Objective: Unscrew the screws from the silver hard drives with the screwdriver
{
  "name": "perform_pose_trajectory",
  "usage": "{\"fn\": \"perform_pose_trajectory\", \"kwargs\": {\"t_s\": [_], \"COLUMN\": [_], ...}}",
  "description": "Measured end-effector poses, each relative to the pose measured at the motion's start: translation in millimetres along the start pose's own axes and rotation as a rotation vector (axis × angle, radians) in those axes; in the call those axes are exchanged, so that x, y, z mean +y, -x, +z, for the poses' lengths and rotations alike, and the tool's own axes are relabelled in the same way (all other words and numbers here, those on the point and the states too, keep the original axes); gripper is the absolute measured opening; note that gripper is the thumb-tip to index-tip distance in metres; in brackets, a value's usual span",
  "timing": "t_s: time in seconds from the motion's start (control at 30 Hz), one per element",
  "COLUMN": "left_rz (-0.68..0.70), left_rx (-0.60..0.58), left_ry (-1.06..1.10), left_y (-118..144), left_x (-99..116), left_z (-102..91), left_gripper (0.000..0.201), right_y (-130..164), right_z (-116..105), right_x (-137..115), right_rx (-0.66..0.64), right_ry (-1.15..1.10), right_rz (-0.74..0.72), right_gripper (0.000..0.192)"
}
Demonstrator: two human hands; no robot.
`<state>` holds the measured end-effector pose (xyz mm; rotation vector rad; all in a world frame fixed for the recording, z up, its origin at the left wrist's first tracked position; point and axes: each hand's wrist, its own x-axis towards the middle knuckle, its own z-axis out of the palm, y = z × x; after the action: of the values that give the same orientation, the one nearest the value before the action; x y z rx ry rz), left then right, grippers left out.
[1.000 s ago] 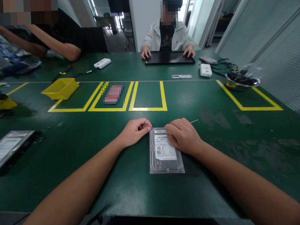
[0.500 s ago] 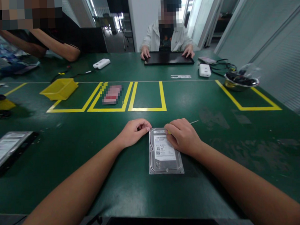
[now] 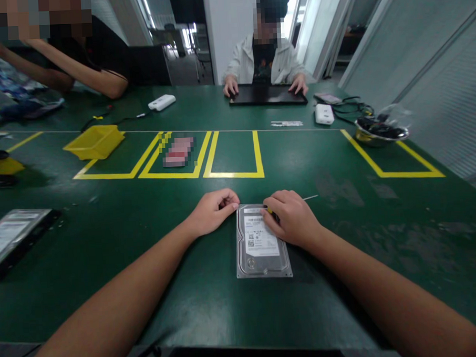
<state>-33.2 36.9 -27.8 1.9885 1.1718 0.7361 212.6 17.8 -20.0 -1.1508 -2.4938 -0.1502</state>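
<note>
hard drive (image 3: 260, 246): lower centre of frame, long axis running up-frame
right hand (image 3: 293, 217): nearer, over its upper-right edge, curled round yellow tool (image 3: 270, 211)
left hand (image 3: 216, 212): at upper-left corner, near-closed; hold, i cannot tell

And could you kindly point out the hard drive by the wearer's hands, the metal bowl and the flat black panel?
Hard drive (image 3: 261, 239), head view: its label.
Metal bowl (image 3: 373, 138), head view: its outer wall.
Flat black panel (image 3: 268, 94), head view: its top face.

Left hand (image 3: 216, 213) and right hand (image 3: 294, 218) are bare (tapering forearms (image 3: 147, 272) too)
</note>
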Motion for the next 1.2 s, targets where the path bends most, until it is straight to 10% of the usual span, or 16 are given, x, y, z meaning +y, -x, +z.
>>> {"fn": "perform_pose_trajectory", "kwargs": {"t_s": [1.2], "left_rz": [0.0], "left_rx": [-0.011], "left_ry": [-0.032], "left_y": [0.8], "left_x": [1.0], "left_z": [-1.7], "left_gripper": [0.014], "right_y": [-0.9], "right_z": [7.3], "right_x": [-14.5], "right_rx": [0.096], "right_ry": [0.065], "right_rz": [0.11], "right_gripper": [0.023]}}
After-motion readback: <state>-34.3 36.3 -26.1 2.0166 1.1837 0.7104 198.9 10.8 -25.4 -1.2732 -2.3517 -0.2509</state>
